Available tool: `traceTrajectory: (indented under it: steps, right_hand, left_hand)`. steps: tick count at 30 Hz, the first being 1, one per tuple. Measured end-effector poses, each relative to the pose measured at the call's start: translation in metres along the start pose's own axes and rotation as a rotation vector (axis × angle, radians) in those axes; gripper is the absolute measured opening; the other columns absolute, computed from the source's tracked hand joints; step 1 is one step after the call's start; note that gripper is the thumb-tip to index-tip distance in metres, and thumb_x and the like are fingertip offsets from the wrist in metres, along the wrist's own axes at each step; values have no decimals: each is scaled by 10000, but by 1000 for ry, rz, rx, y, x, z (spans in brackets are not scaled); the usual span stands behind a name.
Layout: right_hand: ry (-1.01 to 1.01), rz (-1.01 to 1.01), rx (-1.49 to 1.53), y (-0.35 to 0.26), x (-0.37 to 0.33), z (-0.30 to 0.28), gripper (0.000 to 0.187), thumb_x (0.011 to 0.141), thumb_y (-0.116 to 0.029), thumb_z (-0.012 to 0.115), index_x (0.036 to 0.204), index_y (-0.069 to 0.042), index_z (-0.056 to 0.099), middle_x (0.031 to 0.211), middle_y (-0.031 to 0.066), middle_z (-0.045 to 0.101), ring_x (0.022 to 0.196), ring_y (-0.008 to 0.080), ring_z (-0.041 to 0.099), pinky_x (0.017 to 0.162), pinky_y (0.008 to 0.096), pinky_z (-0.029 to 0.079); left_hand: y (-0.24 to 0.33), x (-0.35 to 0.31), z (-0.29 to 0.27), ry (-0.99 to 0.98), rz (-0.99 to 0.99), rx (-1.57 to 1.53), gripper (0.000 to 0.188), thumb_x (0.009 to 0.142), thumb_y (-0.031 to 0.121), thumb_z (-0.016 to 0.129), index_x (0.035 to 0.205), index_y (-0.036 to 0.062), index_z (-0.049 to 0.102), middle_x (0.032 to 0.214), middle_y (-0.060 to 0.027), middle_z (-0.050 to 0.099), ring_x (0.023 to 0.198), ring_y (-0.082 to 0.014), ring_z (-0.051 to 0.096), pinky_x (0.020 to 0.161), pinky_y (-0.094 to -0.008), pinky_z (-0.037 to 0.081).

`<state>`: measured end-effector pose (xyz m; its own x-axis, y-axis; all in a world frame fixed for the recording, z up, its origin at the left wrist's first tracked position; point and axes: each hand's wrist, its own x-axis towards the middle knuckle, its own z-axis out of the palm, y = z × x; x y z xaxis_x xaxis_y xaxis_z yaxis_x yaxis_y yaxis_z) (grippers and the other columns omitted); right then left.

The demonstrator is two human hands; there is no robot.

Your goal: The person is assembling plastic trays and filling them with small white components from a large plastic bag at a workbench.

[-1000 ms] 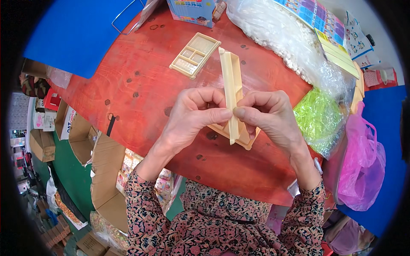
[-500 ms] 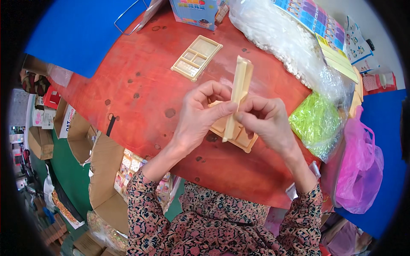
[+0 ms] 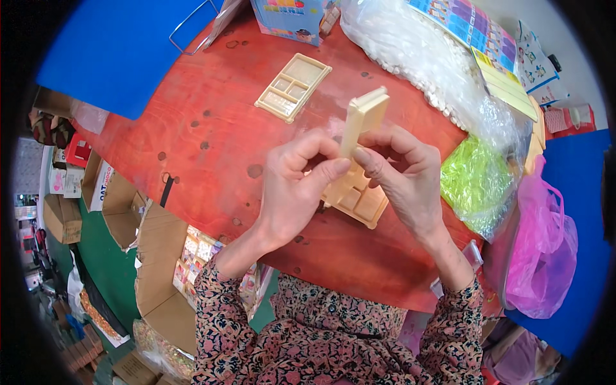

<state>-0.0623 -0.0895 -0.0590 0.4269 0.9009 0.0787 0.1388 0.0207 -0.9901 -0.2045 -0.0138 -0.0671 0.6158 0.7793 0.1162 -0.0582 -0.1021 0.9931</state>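
A cream plastic compartment tray is held up nearly on edge over the table. My left hand pinches its left side between thumb and fingers. Pinching close beside it, my right hand grips the right side, the two thumbs almost touching. Beneath and partly hidden by the hands, another cream compartment tray lies on the red tabletop. A third cream divided tray rests farther back, left of the held one. My fingers hide the lower part of the held tray.
On the red table, a large clear bag of white pieces lies at the back right, near a bright green plastic-wrapped bundle. A pink plastic bag hangs at right. A blue printed box stands behind; an open carton sits left.
The held tray has turned, so more of its broad right face shows, and its lower end has come up. Both hands have shifted slightly, the left thumb sliding lower.
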Motion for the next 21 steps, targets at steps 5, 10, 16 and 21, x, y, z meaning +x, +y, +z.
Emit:
traceTrajectory:
  steps: [5, 10, 16, 21]
  right_hand:
    - [-141, 55, 89, -8, 2, -7, 75, 823, -50, 633, 836, 19, 660, 708, 9, 596, 562, 44, 539, 489, 175, 439]
    - [-157, 166, 123, -8, 3, -12, 74, 824, -42, 622, 812, 18, 663, 689, 4, 591, 518, 50, 528, 470, 176, 422]
    - [-148, 157, 192, 6, 3, -12, 128, 830, -86, 643, 890, 28, 645, 754, 18, 598, 594, 49, 543, 518, 178, 424]
    - [-108, -264, -804, 40, -2, -26, 658, 667, -171, 750, 1203, 60, 446, 1167, 216, 480, 1038, 320, 482, 882, 393, 410]
  left_hand:
    - [0, -1, 0, -17, -59, -87, 49, 815, 14, 620, 849, -21, 614, 785, -13, 603, 703, -55, 553, 620, -189, 450]
    - [-6, 5, -3, -152, -180, -275, 85, 838, 54, 599, 878, -21, 605, 803, -35, 622, 669, -83, 583, 615, -195, 472]
    - [-12, 15, -15, -105, -146, -296, 107, 880, 122, 557, 859, 21, 587, 765, 4, 591, 673, -68, 552, 640, -208, 450]
    - [-31, 51, -56, -105, -135, -171, 107, 881, 126, 538, 872, 34, 591, 794, 11, 611, 712, -61, 556, 643, -214, 444]
